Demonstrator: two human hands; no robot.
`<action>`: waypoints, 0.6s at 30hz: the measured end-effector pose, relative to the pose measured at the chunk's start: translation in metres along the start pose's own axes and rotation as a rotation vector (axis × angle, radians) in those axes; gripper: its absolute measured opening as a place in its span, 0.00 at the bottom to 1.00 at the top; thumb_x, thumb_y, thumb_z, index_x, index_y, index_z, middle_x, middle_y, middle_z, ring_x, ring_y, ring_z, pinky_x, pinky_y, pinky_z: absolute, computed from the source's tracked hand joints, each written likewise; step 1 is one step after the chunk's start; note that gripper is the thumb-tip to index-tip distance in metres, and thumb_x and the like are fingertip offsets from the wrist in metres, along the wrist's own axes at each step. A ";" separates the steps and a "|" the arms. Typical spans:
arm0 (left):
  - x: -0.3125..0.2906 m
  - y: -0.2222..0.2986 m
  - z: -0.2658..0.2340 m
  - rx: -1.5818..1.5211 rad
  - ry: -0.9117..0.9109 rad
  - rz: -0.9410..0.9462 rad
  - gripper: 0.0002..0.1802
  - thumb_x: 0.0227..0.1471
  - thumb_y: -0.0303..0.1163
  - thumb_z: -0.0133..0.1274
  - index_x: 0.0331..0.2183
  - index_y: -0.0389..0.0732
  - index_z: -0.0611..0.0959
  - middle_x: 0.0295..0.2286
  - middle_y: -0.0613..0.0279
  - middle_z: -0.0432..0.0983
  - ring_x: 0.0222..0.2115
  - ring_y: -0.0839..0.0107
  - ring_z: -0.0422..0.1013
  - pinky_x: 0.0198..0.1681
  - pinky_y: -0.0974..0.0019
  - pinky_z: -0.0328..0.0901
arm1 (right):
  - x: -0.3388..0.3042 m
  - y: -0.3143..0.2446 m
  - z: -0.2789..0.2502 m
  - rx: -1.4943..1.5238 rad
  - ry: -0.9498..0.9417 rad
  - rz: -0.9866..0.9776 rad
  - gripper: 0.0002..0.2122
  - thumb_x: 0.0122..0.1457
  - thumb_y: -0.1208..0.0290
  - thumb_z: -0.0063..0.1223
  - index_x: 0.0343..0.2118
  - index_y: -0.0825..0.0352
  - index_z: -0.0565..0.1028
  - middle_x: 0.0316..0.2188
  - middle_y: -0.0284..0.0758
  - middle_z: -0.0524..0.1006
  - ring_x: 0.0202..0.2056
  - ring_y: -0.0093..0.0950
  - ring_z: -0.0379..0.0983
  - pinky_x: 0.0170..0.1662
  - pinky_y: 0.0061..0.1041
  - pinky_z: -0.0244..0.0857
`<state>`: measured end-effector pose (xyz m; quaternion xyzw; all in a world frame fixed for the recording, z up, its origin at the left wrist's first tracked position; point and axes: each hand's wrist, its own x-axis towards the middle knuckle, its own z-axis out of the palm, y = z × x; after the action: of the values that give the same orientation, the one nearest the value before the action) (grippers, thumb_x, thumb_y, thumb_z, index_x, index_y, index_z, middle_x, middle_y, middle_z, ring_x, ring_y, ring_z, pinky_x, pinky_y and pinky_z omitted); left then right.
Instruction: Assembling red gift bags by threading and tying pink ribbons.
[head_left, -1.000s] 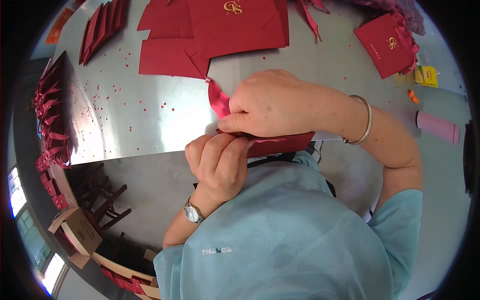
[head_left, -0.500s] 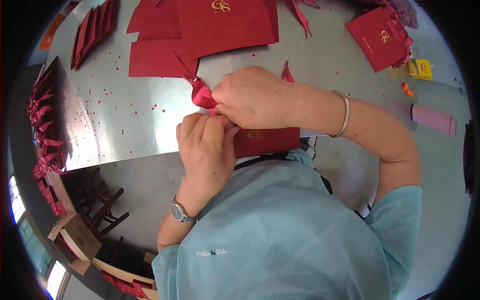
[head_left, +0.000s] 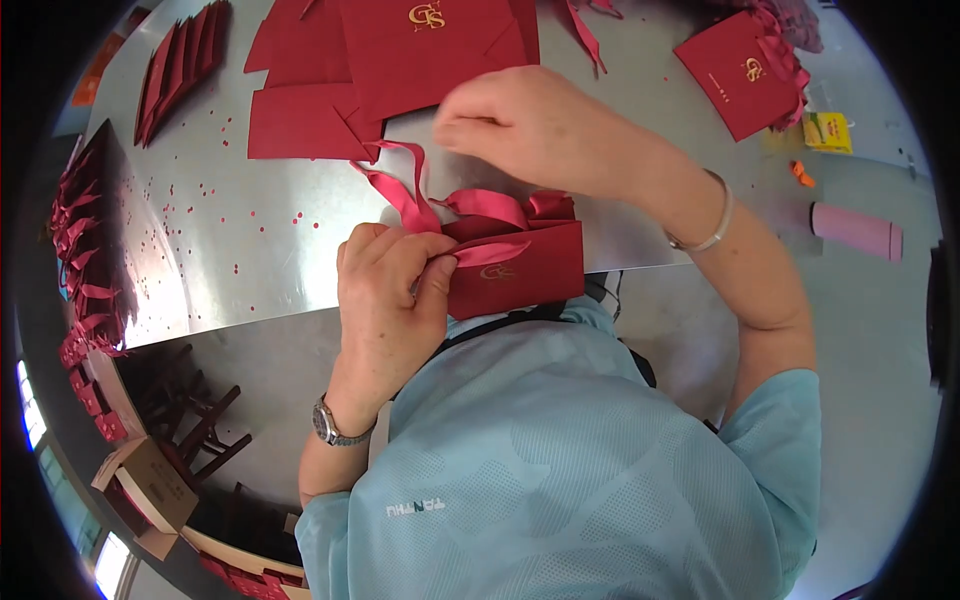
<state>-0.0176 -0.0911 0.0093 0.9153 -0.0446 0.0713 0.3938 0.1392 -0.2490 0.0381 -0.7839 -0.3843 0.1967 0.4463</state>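
A small dark red paper bag with a gold emblem rests against my body at the table's front edge. My left hand is closed at its upper left corner, thumb and forefinger pinching the bag's edge and a pinkish-red ribbon. One ribbon end lies across the bag's front. A ribbon loop stands up behind the opening, and another length runs up onto the table. Above the bag, my right hand hovers with curled, slightly blurred fingers. Whether anything is between its fingertips is hidden.
Flat red paper bags lie at the far middle. More bags stand at the far left and left edge. A ribboned bag, a yellow packet and a pink cylinder are at right. Red paper dots litter the metal table.
My right hand has moved up and away from my left hand, uncovering the bag's opening and ribbons. My left hand stays closed at the bag's corner.
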 end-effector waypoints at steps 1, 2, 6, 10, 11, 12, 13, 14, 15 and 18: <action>-0.001 0.000 0.001 0.002 0.012 0.002 0.06 0.42 0.24 0.61 0.28 0.41 0.82 0.23 0.63 0.75 0.29 0.62 0.67 0.38 0.61 0.59 | -0.006 -0.010 -0.011 -0.159 -0.105 0.137 0.15 0.55 0.62 0.55 0.20 0.71 0.74 0.13 0.39 0.70 0.19 0.33 0.68 0.26 0.33 0.61; -0.001 0.001 0.001 0.000 0.017 0.002 0.06 0.42 0.24 0.61 0.28 0.41 0.82 0.23 0.63 0.75 0.29 0.62 0.67 0.38 0.61 0.59 | -0.013 -0.016 -0.018 -0.320 -0.208 0.274 0.16 0.55 0.62 0.55 0.20 0.71 0.74 0.12 0.38 0.69 0.17 0.33 0.68 0.24 0.32 0.60; -0.002 0.008 0.001 0.060 0.042 0.082 0.06 0.41 0.26 0.62 0.26 0.42 0.82 0.22 0.64 0.73 0.28 0.62 0.66 0.38 0.62 0.59 | -0.030 -0.020 -0.013 -0.384 -0.376 0.359 0.19 0.54 0.59 0.56 0.17 0.71 0.72 0.11 0.39 0.69 0.15 0.32 0.66 0.23 0.33 0.59; -0.002 0.015 0.001 0.073 0.018 0.058 0.06 0.40 0.29 0.64 0.25 0.42 0.82 0.22 0.65 0.72 0.28 0.64 0.66 0.37 0.62 0.58 | -0.031 -0.015 -0.008 -0.336 -0.450 0.353 0.18 0.55 0.59 0.57 0.18 0.71 0.72 0.13 0.40 0.70 0.17 0.32 0.67 0.24 0.34 0.60; -0.002 0.016 0.001 0.072 0.019 0.059 0.06 0.40 0.29 0.64 0.25 0.42 0.82 0.22 0.65 0.72 0.28 0.64 0.66 0.37 0.62 0.58 | -0.035 -0.008 -0.003 -0.313 -0.314 0.259 0.17 0.56 0.61 0.56 0.20 0.71 0.72 0.15 0.40 0.71 0.18 0.32 0.67 0.25 0.33 0.60; -0.001 0.015 0.001 0.085 0.033 0.067 0.07 0.40 0.29 0.64 0.25 0.42 0.82 0.22 0.65 0.72 0.28 0.64 0.66 0.37 0.62 0.58 | -0.038 -0.003 0.001 -0.288 -0.179 0.165 0.16 0.57 0.62 0.56 0.21 0.71 0.73 0.17 0.39 0.72 0.19 0.33 0.67 0.26 0.33 0.61; -0.002 0.015 0.002 0.096 0.047 0.072 0.07 0.40 0.30 0.65 0.25 0.42 0.82 0.22 0.65 0.72 0.28 0.64 0.66 0.37 0.63 0.58 | -0.040 -0.001 0.004 -0.289 -0.181 0.167 0.16 0.57 0.62 0.56 0.21 0.71 0.73 0.17 0.39 0.72 0.19 0.33 0.67 0.26 0.33 0.61; -0.002 0.014 0.002 0.093 0.047 0.071 0.07 0.40 0.30 0.65 0.25 0.42 0.82 0.22 0.65 0.72 0.28 0.64 0.66 0.37 0.63 0.58 | -0.042 0.000 0.007 -0.227 -0.037 0.169 0.14 0.57 0.64 0.54 0.23 0.71 0.73 0.19 0.42 0.73 0.22 0.38 0.68 0.28 0.35 0.62; -0.002 0.010 0.002 0.084 0.033 0.041 0.08 0.41 0.31 0.65 0.25 0.41 0.82 0.22 0.65 0.72 0.28 0.64 0.65 0.37 0.63 0.58 | -0.043 0.001 0.010 -0.164 0.108 0.171 0.12 0.57 0.65 0.52 0.25 0.70 0.74 0.21 0.45 0.74 0.25 0.44 0.69 0.29 0.38 0.63; -0.001 0.006 0.005 0.045 0.021 -0.003 0.08 0.40 0.31 0.65 0.25 0.42 0.82 0.24 0.64 0.73 0.28 0.64 0.65 0.37 0.62 0.58 | -0.046 0.008 0.016 -0.125 0.243 0.198 0.10 0.59 0.69 0.50 0.26 0.71 0.73 0.20 0.43 0.73 0.23 0.39 0.70 0.29 0.34 0.63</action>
<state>-0.0193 -0.0990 0.0095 0.9232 -0.0372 0.0815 0.3736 0.1035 -0.2786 0.0211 -0.8622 -0.2599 0.1189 0.4182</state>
